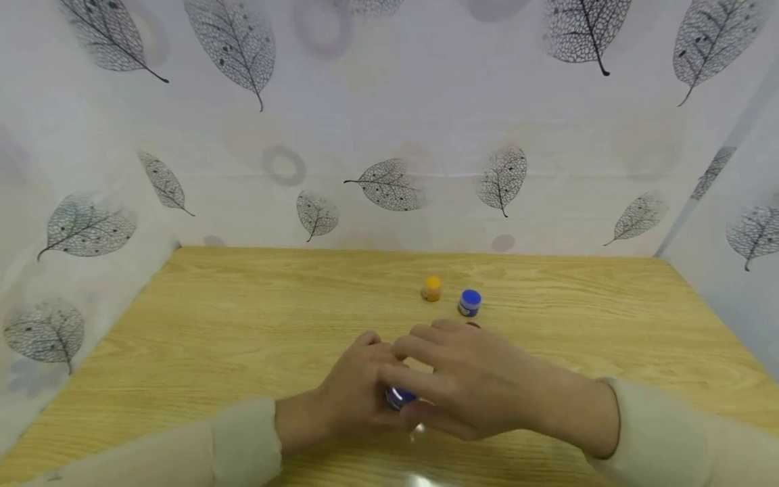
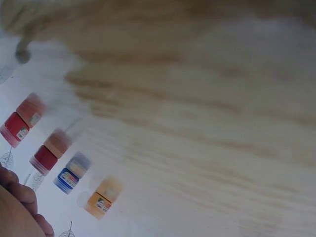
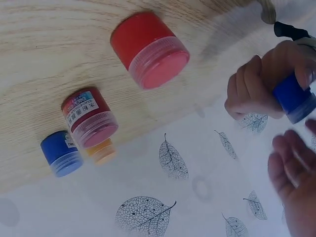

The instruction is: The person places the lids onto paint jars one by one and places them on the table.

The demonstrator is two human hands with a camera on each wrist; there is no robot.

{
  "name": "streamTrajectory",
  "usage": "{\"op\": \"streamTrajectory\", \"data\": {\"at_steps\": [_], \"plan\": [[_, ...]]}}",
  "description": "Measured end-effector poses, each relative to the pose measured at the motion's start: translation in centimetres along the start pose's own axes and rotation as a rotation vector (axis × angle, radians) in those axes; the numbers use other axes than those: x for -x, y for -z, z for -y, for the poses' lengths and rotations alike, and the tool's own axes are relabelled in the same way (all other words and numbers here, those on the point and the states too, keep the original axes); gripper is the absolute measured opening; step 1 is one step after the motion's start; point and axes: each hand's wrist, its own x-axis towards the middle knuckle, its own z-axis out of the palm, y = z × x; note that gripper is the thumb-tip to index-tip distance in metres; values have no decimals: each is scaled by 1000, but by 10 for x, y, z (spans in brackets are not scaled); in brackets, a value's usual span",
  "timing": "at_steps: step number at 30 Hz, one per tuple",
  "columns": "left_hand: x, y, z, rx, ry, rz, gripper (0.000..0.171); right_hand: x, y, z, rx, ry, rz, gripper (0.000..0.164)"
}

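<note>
A small blue paint jar (image 1: 399,397) is gripped by my left hand (image 1: 359,385), whose fingers wrap its body in the right wrist view. The jar's clear lid (image 3: 302,109) faces my right hand (image 3: 301,180). The right hand's fingers are spread and loosely bent, with a gap between them and the lid. From the head view, the right hand (image 1: 475,385) overlaps the jar and part of the left hand. At the edge of the left wrist view only some knuckles (image 2: 22,197) show.
Beyond the hands stand an orange jar (image 1: 432,289), another blue jar (image 1: 470,303), a dark red jar (image 3: 89,116) and a bright red jar (image 3: 148,49). The right hand hides most of the red ones from the head view. Leaf-patterned curtains (image 1: 389,122) border the wooden table (image 1: 274,291).
</note>
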Motion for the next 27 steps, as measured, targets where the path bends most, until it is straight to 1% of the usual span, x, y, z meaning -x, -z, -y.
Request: {"op": "streamTrajectory", "data": {"at_steps": [2, 4, 6, 8, 10, 12, 18, 24, 27], "plan": [[1, 1, 2, 8, -17, 29, 30, 0, 3, -2, -32, 98, 46, 38], [1, 2, 4, 7, -39, 72, 34, 1, 3, -2, -29, 167, 83, 46], [2, 2, 4, 29, -31, 124, 38, 2, 3, -3, -17, 204, 94, 48], [2, 1, 5, 39, -33, 151, 39, 3, 3, -2, 2, 220, 94, 48], [2, 0, 5, 45, -33, 165, 40, 3, 2, -2, 10, 224, 99, 49], [2, 0, 5, 32, -38, 160, 39, 3, 2, -2, 20, 223, 105, 48], [2, -1, 4, 24, -5, 111, 37, 3, 0, -1, 33, 186, 115, 43], [2, -1, 2, -63, 1, 70, 37, 2, -2, 0, 25, 130, 97, 33], [2, -1, 2, -79, 22, 65, 37, 2, -5, 1, 28, 86, 95, 33]]}}
